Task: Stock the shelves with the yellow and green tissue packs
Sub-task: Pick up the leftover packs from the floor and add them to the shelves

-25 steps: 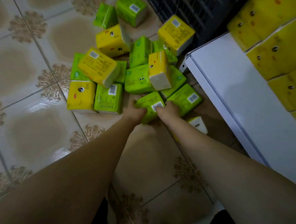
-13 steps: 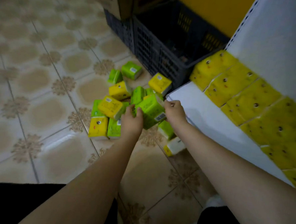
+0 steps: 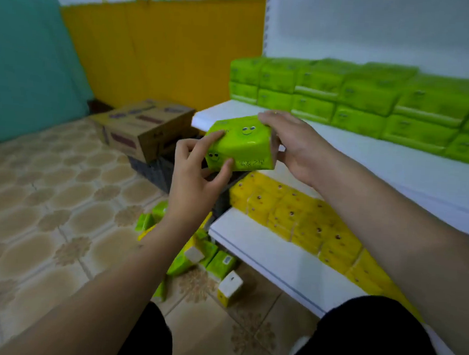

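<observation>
Between both hands I hold a green tissue pack [image 3: 243, 145] with smiley faces, level with the front left corner of the upper white shelf [image 3: 379, 164]. My left hand [image 3: 198, 172] grips its left end; my right hand [image 3: 293, 145] grips its right end. Two stacked rows of green packs [image 3: 364, 103] line the back of that shelf. Yellow packs [image 3: 304, 222] fill the lower shelf [image 3: 267, 253]. A heap of loose green and yellow packs [image 3: 209, 261] lies on the floor below, partly hidden by my left arm.
A cardboard box [image 3: 143, 128] rests on a dark plastic crate [image 3: 157, 170] left of the shelving. Patterned floor tiles [image 3: 47, 207] spread to the left. A yellow and teal wall stands behind. My dark-clothed knees fill the bottom edge.
Both hands have lifted the green pack from the floor heap up to the upper shelf's level. My view has tilted up from the floor to the shelves.
</observation>
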`<state>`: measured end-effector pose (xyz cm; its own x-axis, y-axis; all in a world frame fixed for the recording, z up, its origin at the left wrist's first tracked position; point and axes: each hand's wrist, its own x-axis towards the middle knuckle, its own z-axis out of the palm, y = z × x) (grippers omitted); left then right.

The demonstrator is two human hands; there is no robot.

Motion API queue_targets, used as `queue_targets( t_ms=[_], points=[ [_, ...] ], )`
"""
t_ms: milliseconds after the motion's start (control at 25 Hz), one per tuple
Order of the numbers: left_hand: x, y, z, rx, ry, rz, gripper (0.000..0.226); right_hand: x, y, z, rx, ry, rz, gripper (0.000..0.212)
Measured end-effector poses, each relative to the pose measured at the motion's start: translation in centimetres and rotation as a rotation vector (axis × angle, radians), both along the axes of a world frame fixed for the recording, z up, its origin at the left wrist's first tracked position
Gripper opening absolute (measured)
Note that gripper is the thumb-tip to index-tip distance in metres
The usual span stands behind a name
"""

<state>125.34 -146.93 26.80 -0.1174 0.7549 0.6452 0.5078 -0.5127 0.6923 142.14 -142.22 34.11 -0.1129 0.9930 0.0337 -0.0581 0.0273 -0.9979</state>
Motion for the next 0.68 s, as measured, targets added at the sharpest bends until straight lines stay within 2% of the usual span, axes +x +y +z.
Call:
queue_targets(
  t_ms=[120, 280, 400, 440, 520, 560, 600, 680],
  points=[
    [6.5, -0.6, 2.7, 0.106, 0.024, -0.097, 0.043, 7.2, -2.6, 2.5, 0.069, -0.022, -0.116, 0.03],
    [16.5, -0.8, 3.8, 0.184, 0.007, -0.234, 0.043, 16.6, -6.4, 3.5, 0.018, 0.047, -0.295, 0.055],
    [24.4, -0.9, 4.7, 0.169, 0.01, -0.414, 0.052, 24.1, -9.0, 3.4, 0.069, 0.068, -0.571, 0.036],
    [26.7, -0.8, 4.9, 0.165, 0.043, -0.463, 0.058, 26.7, -9.7, 3.4, 0.09, 0.062, -0.673, 0.037],
    [31.0, 0.1, 5.3, 0.183, 0.18, -0.474, 0.065, 32.4, -10.5, 3.3, 0.123, 0.02, -0.877, 0.038],
    [32.9, 1.0, 5.3, 0.193, 0.261, -0.452, 0.064, 35.2, -10.7, 3.1, 0.124, 0.0, -0.966, 0.028],
    [34.7, 1.9, 5.2, 0.195, 0.334, -0.433, 0.063, 37.6, -10.8, 2.8, 0.101, -0.02, -1.031, 0.021],
    [37.9, 3.9, 4.6, 0.151, 0.442, -0.432, 0.059, 41.3, -10.5, 1.6, 0.006, -0.085, -1.104, 0.021]
  ],
)
